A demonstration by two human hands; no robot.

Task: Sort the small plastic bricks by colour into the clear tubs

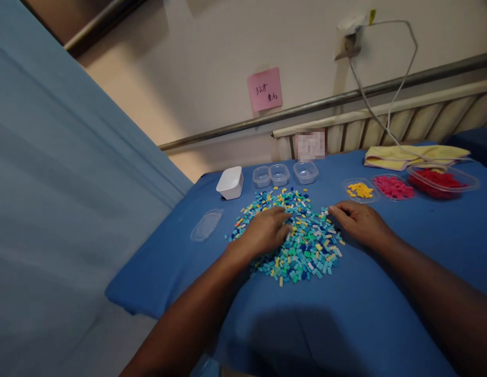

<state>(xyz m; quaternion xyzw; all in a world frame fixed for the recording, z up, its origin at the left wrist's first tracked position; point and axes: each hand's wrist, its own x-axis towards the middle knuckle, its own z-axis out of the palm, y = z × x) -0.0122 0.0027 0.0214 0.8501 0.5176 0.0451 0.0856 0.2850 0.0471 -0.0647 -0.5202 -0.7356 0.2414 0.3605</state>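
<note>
A heap of small plastic pieces, mostly teal, blue, green and yellow, lies on the blue-covered table. My left hand rests palm down on the left half of the heap, fingers curled together among the pieces. My right hand lies at the heap's right edge, its fingertips bent and touching the pieces there. What either hand pinches, if anything, is hidden under the fingers.
Behind the heap stand a white tub and three clear small tubs. A clear lid lies at the left. At the right are containers of yellow, pink and red pieces, plus a yellow cloth.
</note>
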